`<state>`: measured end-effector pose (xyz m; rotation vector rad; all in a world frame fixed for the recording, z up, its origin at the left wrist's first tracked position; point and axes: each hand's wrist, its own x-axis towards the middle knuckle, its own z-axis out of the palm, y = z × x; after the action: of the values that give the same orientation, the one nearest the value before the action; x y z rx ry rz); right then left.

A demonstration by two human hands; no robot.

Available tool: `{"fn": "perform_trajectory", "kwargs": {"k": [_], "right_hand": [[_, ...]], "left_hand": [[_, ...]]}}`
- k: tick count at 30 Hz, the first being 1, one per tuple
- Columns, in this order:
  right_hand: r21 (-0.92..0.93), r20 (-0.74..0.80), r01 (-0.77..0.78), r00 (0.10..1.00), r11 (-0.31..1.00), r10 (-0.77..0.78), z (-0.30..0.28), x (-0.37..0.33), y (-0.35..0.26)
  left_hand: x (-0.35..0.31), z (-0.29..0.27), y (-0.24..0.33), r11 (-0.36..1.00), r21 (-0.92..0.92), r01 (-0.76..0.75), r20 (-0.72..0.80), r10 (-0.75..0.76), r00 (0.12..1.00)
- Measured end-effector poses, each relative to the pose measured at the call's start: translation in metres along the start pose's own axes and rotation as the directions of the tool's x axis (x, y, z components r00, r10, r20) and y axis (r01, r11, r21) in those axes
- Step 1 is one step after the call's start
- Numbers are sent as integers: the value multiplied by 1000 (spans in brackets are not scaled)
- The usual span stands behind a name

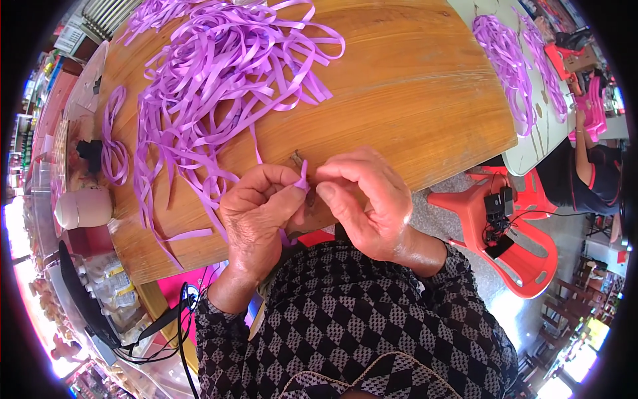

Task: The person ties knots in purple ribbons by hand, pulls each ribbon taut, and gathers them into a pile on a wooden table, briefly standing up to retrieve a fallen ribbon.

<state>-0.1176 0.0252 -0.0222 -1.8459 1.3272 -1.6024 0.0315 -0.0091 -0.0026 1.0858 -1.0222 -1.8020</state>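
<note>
My left hand (256, 216) is closed, pinching the end of a purple ribbon (304, 177) between thumb and forefinger; a short, folded-looking tip sticks up from the grip. Just right of that tip hovers my right hand (372, 203), its fingers curved and its thumb and forefinger slightly apart, with nothing visible between them. Both hands are above the near edge of the wooden table (399, 100). Beyond them lies a big tangled heap of purple ribbons (219, 73), with loose strands trailing toward my left hand. Whether the pinched ribbon joins the heap is hard to make out.
A separate looped ribbon bundle (114, 143) lies at the table's left edge, near a whitish rounded object (85, 207). More ribbons (508, 63) lie on a pale table at right. A red plastic chair (525, 266) bears dark cables. Another person (588, 169) is at far right.
</note>
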Motion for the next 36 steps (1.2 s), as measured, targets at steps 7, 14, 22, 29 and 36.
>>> {"fn": "perform_trajectory", "kwargs": {"k": [7,14,22,29,36], "right_hand": [[259,208,-300,945,918,251,-1,-1,2],[425,391,-548,829,721,399,-6,-2,-3],[448,453,-649,757,614,470,-11,-4,-4],[197,214,-197,965,961,154,-4,-4,3],[151,283,-151,954,977,103,-3,0,5]], "left_hand": [[-8,1,5,996,51,-74,104,69,992],[-11,-14,14,977,197,-82,240,33,970],[-10,-11,24,949,312,48,160,-102,982],[-14,-10,14,916,402,-21,81,-13,997],[-11,-10,7,907,406,-108,123,63,990]]}}
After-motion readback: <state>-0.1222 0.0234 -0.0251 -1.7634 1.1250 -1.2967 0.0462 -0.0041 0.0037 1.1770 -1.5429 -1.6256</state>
